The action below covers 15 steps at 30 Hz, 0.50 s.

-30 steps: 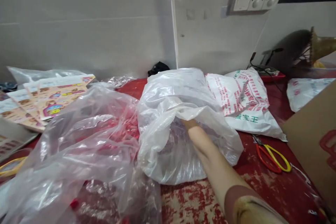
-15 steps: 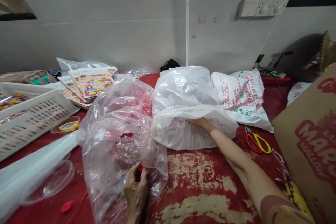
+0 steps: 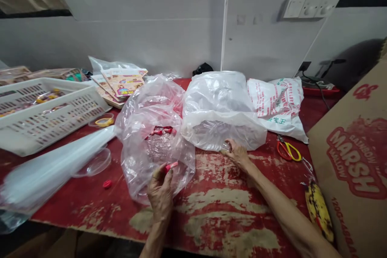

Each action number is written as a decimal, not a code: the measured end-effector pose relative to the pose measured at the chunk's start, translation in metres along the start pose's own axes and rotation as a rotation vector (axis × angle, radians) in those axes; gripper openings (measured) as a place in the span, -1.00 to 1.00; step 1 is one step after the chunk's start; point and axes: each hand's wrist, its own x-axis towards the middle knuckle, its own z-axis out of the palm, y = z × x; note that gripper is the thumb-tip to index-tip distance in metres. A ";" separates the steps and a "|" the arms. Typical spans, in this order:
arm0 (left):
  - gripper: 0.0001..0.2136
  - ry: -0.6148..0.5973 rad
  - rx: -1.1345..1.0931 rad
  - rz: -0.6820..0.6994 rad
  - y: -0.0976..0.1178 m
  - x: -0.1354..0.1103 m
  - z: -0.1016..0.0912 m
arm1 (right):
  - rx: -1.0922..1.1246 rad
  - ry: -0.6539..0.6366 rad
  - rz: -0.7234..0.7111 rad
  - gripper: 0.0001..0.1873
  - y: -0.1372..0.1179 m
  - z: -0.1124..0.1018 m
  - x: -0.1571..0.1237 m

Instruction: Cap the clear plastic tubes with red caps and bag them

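My left hand pinches a small red and pink plastic piece between thumb and fingers, over the front of an open clear bag. More small red pieces show inside that bag. In front of the mouth of a whitish plastic bag, my right hand has its fingertips closed on a small clear plastic piece, whose shape is hard to make out. Clear plastic contents lie inside the whitish bag. A round red cap rests on the table to the left.
Left of the bags are a white basket, printed cards, clear plastic sheeting and a clear round lid. To the right lie scissors, a banana, a printed white sack and a large carton.
My right hand has come out of the whitish bag toward me, with a small clear piece at its fingertips. My left hand still holds the red piece, now more visible. The view has shifted.
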 end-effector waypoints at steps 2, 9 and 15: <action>-0.66 -0.072 -0.215 -0.170 0.010 -0.020 0.005 | 0.051 -0.021 -0.006 -0.62 -0.011 0.006 -0.025; -0.63 -0.273 -0.543 -0.654 0.012 -0.078 0.023 | 0.375 -0.149 -0.209 -0.71 -0.028 0.012 -0.104; -0.67 -0.344 -0.458 -0.633 0.003 -0.106 0.025 | 0.325 -0.152 -0.276 -0.68 -0.037 0.008 -0.135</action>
